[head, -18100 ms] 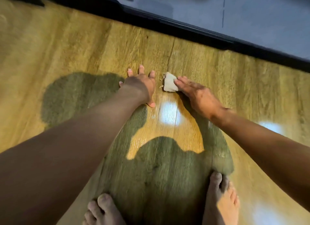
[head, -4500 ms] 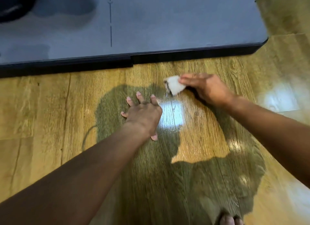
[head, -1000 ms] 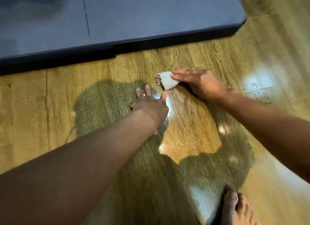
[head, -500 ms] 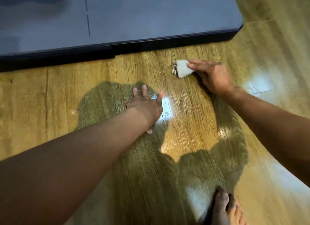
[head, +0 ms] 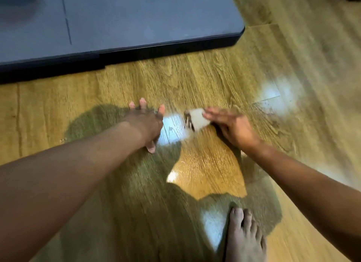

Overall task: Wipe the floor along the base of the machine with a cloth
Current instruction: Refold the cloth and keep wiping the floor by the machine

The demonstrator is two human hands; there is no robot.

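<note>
A small whitish cloth (head: 196, 118) with a dirty, frayed left edge lies on the wooden floor (head: 195, 82). My right hand (head: 232, 128) presses on it with the fingers laid over its right side. My left hand (head: 145, 123) rests flat on the floor just left of the cloth, fingers spread, holding nothing. The machine's dark grey base (head: 121, 23) with its black lower edge (head: 136, 54) runs across the top of the view, well beyond both hands. The picture is a little blurred by motion.
The machine's rounded corner (head: 241, 32) ends at the upper right, with open floor beyond it. My bare right foot (head: 244, 236) stands at the bottom. My own shadow and bright light reflections lie on the floor around the hands.
My right hand has pulled the cloth back from near the machine's edge towards me, so it now lies level with my left hand. The left hand stays planted.
</note>
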